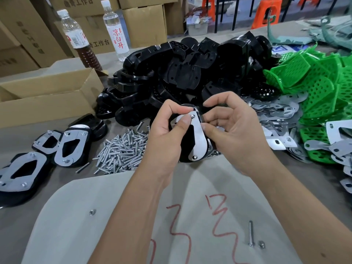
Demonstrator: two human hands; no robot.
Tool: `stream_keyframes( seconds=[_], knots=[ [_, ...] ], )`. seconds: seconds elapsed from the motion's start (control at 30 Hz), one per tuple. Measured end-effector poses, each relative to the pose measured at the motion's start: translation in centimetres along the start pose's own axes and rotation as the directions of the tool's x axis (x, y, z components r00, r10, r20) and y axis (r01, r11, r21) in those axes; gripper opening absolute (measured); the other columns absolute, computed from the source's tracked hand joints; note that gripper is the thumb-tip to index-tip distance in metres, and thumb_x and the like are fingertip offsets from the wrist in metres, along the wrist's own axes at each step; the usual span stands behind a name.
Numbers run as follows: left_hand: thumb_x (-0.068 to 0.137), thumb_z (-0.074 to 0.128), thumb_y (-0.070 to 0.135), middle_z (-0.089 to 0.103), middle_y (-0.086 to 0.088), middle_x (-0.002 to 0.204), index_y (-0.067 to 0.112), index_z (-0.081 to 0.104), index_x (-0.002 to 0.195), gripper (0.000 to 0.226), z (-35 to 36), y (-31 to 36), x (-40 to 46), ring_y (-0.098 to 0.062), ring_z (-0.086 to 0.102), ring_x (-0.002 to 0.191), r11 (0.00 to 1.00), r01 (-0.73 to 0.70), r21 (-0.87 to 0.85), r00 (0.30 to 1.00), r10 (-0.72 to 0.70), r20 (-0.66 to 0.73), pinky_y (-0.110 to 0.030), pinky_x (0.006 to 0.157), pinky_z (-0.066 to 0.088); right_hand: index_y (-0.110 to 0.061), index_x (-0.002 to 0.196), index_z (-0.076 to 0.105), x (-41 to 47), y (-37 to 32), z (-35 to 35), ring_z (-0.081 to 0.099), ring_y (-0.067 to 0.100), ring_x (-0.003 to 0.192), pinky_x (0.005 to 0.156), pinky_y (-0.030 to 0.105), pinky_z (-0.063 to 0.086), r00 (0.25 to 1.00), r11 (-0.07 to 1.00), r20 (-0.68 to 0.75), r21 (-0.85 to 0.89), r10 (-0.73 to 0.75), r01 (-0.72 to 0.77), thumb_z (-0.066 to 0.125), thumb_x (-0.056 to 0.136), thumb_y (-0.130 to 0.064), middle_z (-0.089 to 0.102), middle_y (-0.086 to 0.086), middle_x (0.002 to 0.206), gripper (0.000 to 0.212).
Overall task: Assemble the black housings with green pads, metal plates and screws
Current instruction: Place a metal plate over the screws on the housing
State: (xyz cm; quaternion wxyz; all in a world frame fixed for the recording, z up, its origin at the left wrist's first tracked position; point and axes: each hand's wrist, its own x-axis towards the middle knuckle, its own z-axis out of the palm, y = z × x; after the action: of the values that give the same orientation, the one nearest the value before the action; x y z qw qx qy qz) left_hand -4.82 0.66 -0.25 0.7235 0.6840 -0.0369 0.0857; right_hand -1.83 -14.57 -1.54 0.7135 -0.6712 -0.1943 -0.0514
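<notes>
Black housing (187, 138) with screwed-on metal plate (198, 138), edge-up

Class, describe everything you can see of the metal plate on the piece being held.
The metal plate is a thin, shiny silver strip with rounded ends, lying tilted on a black housing held above the table. A screw head shows at each end. The left hand thumb presses beside the upper screw; the right hand fingers touch its right edge.

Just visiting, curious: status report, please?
Both hands, left and right, grip one black housing. Metal plate on, two screws seated. Nothing in the way.
</notes>
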Motion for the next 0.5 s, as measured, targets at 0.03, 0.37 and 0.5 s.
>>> stream_keyframes(
  seconds=[0.03,0.37,0.5],
  knots=[
    [0.102,0.060,0.014,0.062,0.012,0.086,0.030,0.066,0.091,0.020,0.10,-0.06,-0.02,-0.010,0.055,0.081,1.000,-0.002,0.000,1.000,0.002,-0.014,-0.031,0.077,0.045,-0.025,0.110,0.057,0.00,0.04,0.02,0.066,0.017,0.073,0.062,0.020,0.049,1.000,1.000,0.006,0.013,-0.013,0.013,0.075,0.083,-0.012,0.073,0.008,0.083,0.035],
    [0.095,0.070,0.002,0.073,-0.009,0.107,0.027,0.054,0.124,0.042,0.18,-0.19,0.29,-0.014,0.073,0.087,0.989,0.005,-0.148,0.963,-0.045,-0.267,-0.033,0.077,0.060,-0.018,0.127,0.063,0.20,-0.20,-0.71,0.061,0.017,0.085,0.061,0.024,0.046,0.979,0.971,0.196,0.214,0.060,-0.103,0.062,0.089,-0.007,0.070,0.001,0.101,0.039],
    [0.089,0.079,0.004,0.076,-0.013,0.106,0.016,0.061,0.116,0.035,0.72,-0.38,0.27,-0.022,0.075,0.089,0.989,0.061,-0.133,0.955,-0.096,-0.280,-0.043,0.078,0.063,-0.022,0.121,0.061,0.09,0.38,-0.06,0.059,0.024,0.084,0.079,0.039,0.052,0.998,0.986,0.047,0.162,0.040,-0.047,0.083,0.081,-0.015,0.065,0.001,0.086,0.046]
  ],
)
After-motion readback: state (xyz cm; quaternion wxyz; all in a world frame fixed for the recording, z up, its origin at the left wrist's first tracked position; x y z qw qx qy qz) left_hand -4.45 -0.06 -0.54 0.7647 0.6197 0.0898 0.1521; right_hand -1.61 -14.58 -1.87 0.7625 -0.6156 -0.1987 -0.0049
